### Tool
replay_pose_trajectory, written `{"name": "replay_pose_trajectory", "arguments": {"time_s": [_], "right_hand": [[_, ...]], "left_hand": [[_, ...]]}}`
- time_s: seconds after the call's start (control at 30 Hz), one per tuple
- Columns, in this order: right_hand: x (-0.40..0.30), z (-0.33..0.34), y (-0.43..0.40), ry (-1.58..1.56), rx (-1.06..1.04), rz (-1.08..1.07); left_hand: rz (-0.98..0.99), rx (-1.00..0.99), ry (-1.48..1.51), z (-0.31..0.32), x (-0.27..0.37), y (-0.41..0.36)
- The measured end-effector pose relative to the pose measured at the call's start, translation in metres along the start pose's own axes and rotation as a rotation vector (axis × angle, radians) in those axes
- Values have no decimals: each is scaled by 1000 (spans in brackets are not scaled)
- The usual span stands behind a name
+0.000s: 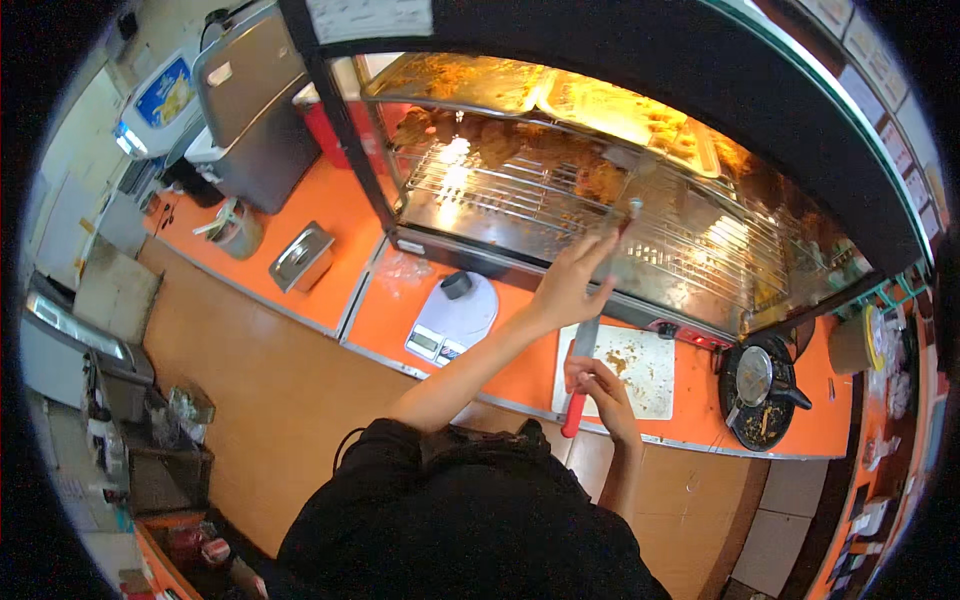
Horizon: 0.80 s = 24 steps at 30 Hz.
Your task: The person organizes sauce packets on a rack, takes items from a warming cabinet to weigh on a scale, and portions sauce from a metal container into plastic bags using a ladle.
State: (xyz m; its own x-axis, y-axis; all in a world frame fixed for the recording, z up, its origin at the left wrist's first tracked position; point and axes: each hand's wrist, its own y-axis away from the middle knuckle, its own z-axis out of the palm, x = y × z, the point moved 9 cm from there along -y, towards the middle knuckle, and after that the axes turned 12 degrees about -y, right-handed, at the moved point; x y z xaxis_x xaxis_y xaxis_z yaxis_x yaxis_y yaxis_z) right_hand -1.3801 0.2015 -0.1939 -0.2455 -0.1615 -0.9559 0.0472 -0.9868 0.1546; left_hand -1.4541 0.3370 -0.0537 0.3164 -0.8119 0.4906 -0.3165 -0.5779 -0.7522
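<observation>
My left hand (574, 281) is raised at the glass front of a lit food warmer cabinet (517, 191), its fingertips near the cabinet's sliding glass; whether it grips anything cannot be told. My right hand (604, 390) is at a knife (587, 339) with a red handle, its fingers around the part where blade and handle meet. The blade points toward the cabinet, above a white cutting board (652, 352) with brown crumbs. Inside the cabinet, fried food lies on metal trays and a wire rack. Left of the board is a white kitchen scale (469, 311) with a small dark cup.
A black pan (776, 427) with a strainer stands at the right. On the orange counter (517, 379), at the left, are a steel container (302, 255), a tub with utensils (238, 232) and a large grey cooler box (262, 157). A metal edge runs along the counter's front.
</observation>
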Motion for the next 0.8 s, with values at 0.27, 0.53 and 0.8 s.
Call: {"name": "replay_pose_trajectory", "arguments": {"time_s": [0.27,0.53,0.8], "right_hand": [[17,131,-79,87,-234,40],[81,327,-164,54,-718,174],[-4,274,-226,64,-228,-261]], "left_hand": [[-361,218,-281,-232,-212,76],[-1061,-279,-487,-484,-537,302],[-1482,-380,402,-409,-481,296]]}}
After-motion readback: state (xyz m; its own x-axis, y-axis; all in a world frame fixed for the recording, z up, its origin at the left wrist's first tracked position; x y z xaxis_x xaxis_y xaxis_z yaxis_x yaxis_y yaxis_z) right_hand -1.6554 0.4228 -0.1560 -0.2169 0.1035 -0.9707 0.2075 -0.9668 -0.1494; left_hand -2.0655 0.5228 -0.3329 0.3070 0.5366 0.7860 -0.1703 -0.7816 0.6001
